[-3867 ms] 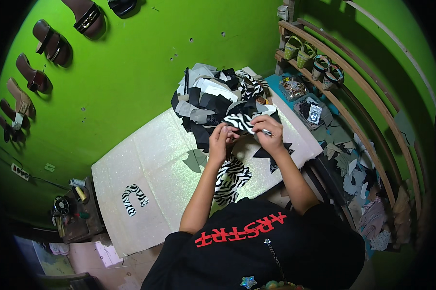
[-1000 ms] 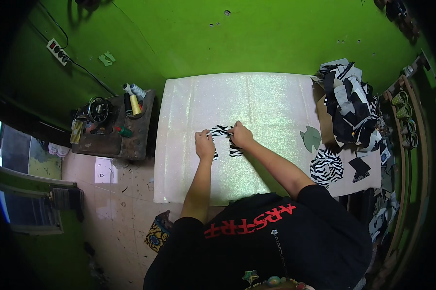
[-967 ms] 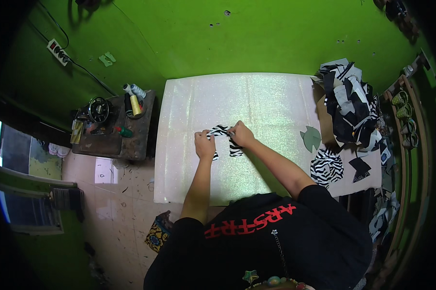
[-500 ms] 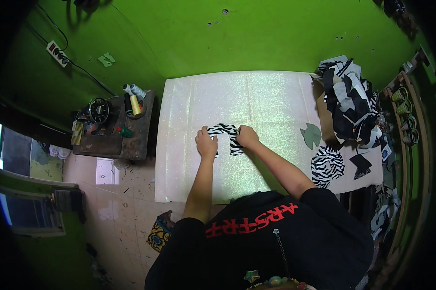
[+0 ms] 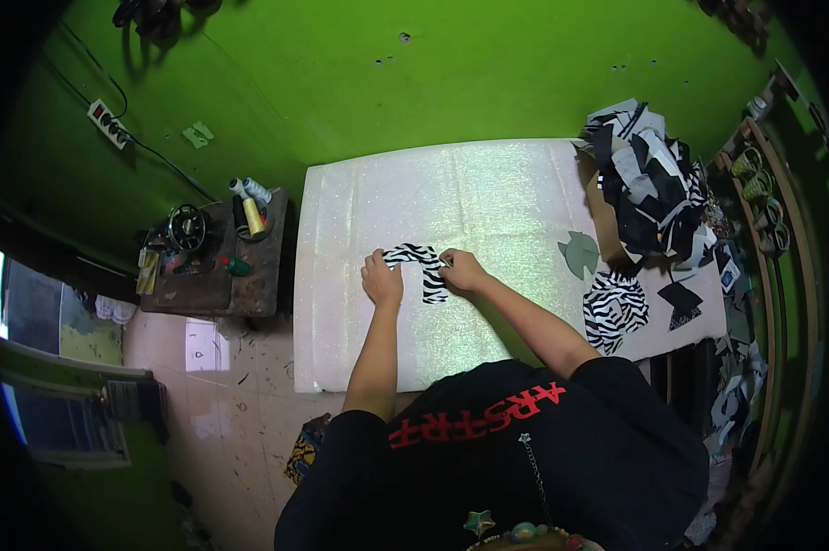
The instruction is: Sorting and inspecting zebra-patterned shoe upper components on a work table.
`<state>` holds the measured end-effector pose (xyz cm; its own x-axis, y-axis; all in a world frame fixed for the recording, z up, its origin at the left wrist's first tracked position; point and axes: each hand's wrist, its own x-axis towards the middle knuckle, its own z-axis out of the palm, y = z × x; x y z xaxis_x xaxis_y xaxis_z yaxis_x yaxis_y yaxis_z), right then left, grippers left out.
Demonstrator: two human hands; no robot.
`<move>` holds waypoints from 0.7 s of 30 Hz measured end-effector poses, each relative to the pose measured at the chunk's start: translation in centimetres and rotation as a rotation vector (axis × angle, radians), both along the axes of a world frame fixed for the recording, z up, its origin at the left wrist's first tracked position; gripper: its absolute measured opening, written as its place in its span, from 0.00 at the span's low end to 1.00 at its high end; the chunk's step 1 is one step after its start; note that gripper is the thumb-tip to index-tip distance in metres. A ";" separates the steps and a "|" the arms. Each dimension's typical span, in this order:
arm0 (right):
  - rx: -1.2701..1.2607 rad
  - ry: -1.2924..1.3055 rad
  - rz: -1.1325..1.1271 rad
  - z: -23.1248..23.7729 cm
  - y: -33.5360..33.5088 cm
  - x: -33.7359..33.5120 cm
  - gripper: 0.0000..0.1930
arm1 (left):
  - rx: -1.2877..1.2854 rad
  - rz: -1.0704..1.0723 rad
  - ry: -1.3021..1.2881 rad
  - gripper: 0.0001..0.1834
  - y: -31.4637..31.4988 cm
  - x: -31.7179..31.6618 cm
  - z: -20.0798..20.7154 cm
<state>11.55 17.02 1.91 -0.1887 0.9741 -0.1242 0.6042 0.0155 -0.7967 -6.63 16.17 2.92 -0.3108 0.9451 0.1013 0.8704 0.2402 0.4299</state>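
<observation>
Zebra-print piece (image 5: 434, 281) lies on the counter (image 5: 341, 349) between the hands, its right limb pointing toward the person. The right hand (image 5: 464, 271) is nearer that limb, the left hand (image 5: 382, 281) at the other side; whether either grips, I cannot tell.

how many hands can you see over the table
2: the left hand at the left side of the curved zebra-print piece, the right hand at its right edge.

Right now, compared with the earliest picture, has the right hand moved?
Yes: the right hand has moved left, away from the scrap pile, to the curved zebra-print strip.
</observation>
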 end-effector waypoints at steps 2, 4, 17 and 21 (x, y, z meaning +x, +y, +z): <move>-0.013 0.057 -0.036 -0.4 -0.6 2.0 0.17 | -0.021 0.002 0.008 0.26 -0.3 1.2 0.7; -0.032 0.133 -0.082 -0.1 -1.7 4.0 0.16 | -0.048 0.004 0.015 0.27 -0.8 2.3 0.7; 0.161 0.089 -0.595 2.6 -11.3 24.3 0.16 | 0.083 -0.652 -0.192 0.19 -5.9 20.7 2.4; 0.125 -0.187 -0.768 2.3 -14.7 29.4 0.14 | -0.002 -0.948 -0.338 0.08 -6.7 26.2 1.5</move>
<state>40.94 2.35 4.23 0.5534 0.8323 0.0310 0.6058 -0.3766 -0.7009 19.60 9.44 4.42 0.5572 0.8177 0.1448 0.5353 -0.4870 0.6902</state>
